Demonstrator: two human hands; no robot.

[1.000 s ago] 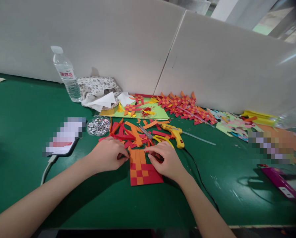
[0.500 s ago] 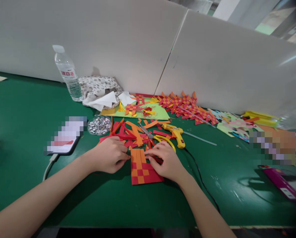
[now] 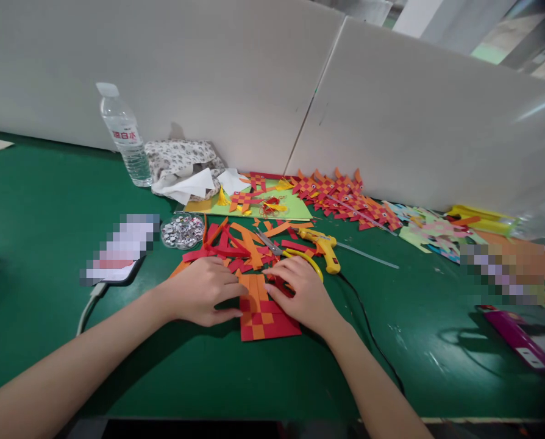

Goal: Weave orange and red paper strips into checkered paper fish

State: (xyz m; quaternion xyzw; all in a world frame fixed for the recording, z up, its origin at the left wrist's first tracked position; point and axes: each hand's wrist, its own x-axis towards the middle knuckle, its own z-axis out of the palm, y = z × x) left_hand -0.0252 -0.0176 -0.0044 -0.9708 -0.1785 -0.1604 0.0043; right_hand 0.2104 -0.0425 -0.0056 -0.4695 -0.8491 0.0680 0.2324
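A piece of woven paper (image 3: 272, 327) in red and orange lies flat on the green table, checkered at its lower left, with orange strips running up from it. My left hand (image 3: 203, 291) is at its left side, thumb and fingertips curled against the edge. From the right, my right hand (image 3: 302, 289) rests over the upper right part, thumb and index finger close to the orange strips; part of the paper is hidden under it. Just beyond my hands are loose paper strips (image 3: 254, 249) in red and orange, with yellow-handled scissors (image 3: 272, 245) among them.
A yellow glue gun (image 3: 326, 247) with a black cord lies right of the scissors. Finished woven paper fish (image 3: 331, 195) are piled by the partition. On the left are a dish of googly eyes (image 3: 183, 230), a phone (image 3: 126, 250), a water bottle (image 3: 124, 134) and a tissue pouch (image 3: 183, 155).
My left hand has shifted slightly down along the paper's left edge, its thumb now lower and the fingers more spread. My right hand has moved slightly left and down over the paper.
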